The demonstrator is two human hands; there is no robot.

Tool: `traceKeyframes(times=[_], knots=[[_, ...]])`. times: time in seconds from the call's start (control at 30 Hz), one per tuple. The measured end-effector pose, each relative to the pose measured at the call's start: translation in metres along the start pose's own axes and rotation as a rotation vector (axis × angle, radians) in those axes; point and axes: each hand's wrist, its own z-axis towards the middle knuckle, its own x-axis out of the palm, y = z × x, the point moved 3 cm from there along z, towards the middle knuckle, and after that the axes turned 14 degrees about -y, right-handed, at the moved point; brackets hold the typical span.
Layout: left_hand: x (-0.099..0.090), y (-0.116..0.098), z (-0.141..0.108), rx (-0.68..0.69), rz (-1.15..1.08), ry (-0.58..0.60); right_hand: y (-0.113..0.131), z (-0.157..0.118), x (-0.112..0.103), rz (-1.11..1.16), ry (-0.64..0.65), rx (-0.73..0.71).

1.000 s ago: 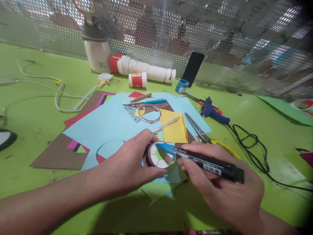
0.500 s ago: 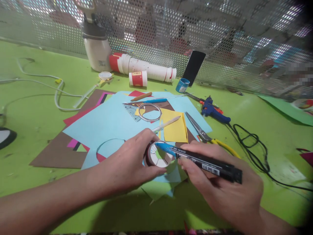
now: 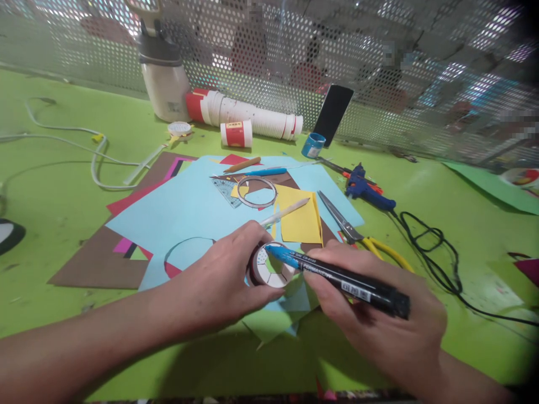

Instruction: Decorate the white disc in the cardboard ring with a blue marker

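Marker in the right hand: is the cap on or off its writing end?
Off: the marker shows its bare, tapered blue tip at the white ring held in the left hand.

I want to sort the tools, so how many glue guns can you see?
1: a blue glue gun on the green table, beyond the right hand, right of the scissors' blades. No other shows, though some of the table is covered.

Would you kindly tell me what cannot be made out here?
Head view:
White ring, outer side: partly covered by the left hand.
Marker, lower barrel: partly covered by the right hand.
Black-and-white object: cut off by the left edge.
Beyond the perforated screen: blurred shapes.
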Motion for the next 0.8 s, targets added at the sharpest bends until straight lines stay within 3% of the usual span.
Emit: traceKeyframes(times=[0.13,0.27,0.4,0.63,0.8], knots=[[-0.002,-0.001,0.001,-0.043,-0.037,0.016,0.002,0.0,-0.004,-0.033,-0.007,0.045],[-0.002,0.0,0.003,-0.088,-0.068,0.012,0.005,-0.001,-0.017,-0.133,-0.136,-0.001],[-0.002,0.0,0.004,-0.094,-0.084,0.014,0.003,-0.002,-0.021,-0.163,-0.22,0.048],[-0.002,-0.001,0.004,-0.135,-0.081,0.027,0.004,0.003,-0.017,-0.083,-0.191,0.133],[-0.001,0.0,0.004,-0.109,-0.082,0.017,0.001,0.005,-0.013,0.01,-0.099,0.195]])
